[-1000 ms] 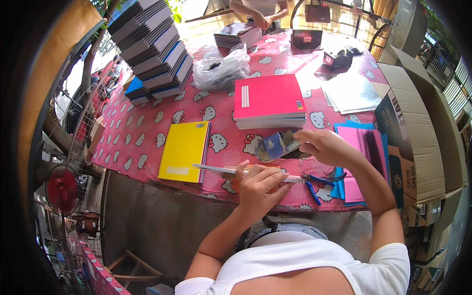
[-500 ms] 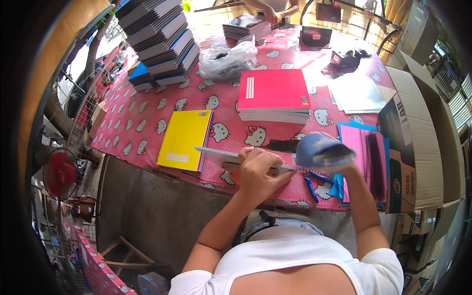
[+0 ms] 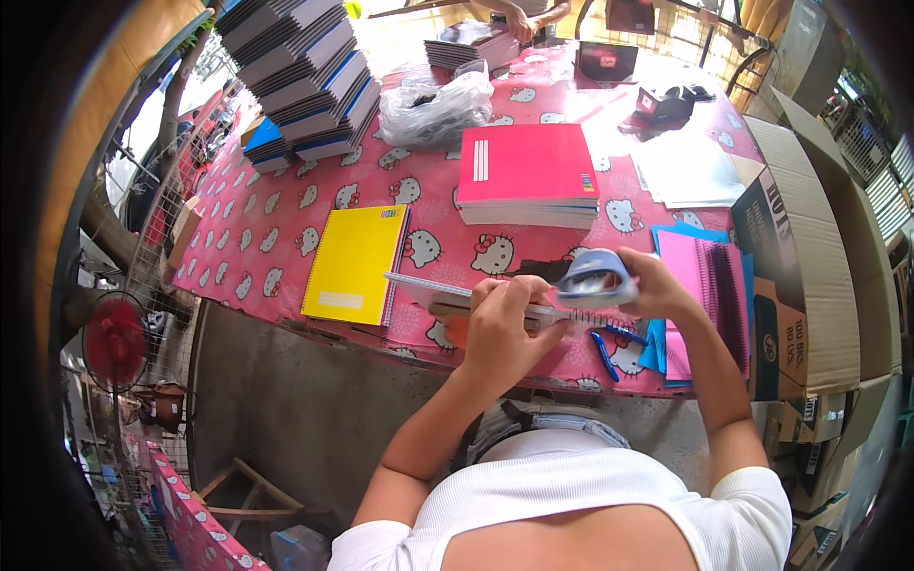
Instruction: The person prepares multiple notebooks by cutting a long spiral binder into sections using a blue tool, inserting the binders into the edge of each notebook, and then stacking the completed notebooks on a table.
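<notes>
My left hand pinches a thin notebook held on edge, its pages seen side-on. A spiral wire coil sticks out from its right end. Gripped in my right hand is a blue-grey rounded tool with an oval face, just above the coil; blur hides its exact kind. Below the coil lie pliers with blue handles. A yellow spiral notebook rests to the left, and a stack of pink-covered notebooks stands beyond my hands. Something dark lies behind the held notebook.
Pink and blue sheets with dark coils lie at the right, beside an open cardboard box. Tall notebook stacks rise at the far left near a plastic bag. Another person's hands are by a far stack.
My right hand has brought the blue-grey tool left and slightly up, turning its oval face. The left hand still holds the notebook. The view has shifted slightly.
</notes>
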{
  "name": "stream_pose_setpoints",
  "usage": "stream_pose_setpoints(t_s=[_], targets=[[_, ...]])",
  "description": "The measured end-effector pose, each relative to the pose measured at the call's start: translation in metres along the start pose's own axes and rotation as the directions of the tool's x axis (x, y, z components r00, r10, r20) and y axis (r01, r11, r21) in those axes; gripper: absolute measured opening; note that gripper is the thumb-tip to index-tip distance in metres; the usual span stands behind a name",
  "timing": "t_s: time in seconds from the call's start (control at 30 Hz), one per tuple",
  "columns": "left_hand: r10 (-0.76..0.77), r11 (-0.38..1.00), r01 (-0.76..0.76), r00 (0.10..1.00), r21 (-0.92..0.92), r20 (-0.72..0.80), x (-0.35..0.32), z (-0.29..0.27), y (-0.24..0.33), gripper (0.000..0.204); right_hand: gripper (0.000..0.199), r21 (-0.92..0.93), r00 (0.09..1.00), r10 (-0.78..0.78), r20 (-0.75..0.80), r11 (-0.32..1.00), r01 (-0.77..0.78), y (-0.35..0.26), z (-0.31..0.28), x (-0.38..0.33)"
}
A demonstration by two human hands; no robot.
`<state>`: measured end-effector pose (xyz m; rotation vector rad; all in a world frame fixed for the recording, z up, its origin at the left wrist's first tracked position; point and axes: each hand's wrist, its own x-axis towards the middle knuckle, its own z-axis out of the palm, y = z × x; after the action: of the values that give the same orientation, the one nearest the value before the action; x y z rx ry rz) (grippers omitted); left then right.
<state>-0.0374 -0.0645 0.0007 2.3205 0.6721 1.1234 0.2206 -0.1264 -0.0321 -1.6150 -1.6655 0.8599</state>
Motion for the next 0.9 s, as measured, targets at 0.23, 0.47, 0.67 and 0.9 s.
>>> stream_pose_setpoints(t_s=[0.23,0.47,0.67,0.9], targets=[[-0.068,0.997,0.068,0.997,-0.026,0.027,0.0,-0.007,-0.004,0.039,0.049,-0.313,0.998,0.001,-0.058,0.949,-0.019,-0.009,0.003,0.015],[-0.054,0.945,0.049,0.999,0.322,0.005,0.004,-0.029,-0.013,0.032,0.036,-0.269,0.979,-0.114,-0.169,0.961,0.066,-0.034,0.003,0.027],[-0.067,0.917,0.079,0.997,0.39,-0.043,-0.003,-0.036,-0.024,0.033,0.045,-0.045,0.99,-0.117,-0.078,0.992,0.114,-0.028,0.013,0.027],[-0.124,0.914,0.121,0.992,0.387,-0.018,-0.006,-0.045,-0.031,0.034,0.047,0.186,0.999,0.031,-0.033,0.982,-0.025,-0.046,0.027,0.035]])
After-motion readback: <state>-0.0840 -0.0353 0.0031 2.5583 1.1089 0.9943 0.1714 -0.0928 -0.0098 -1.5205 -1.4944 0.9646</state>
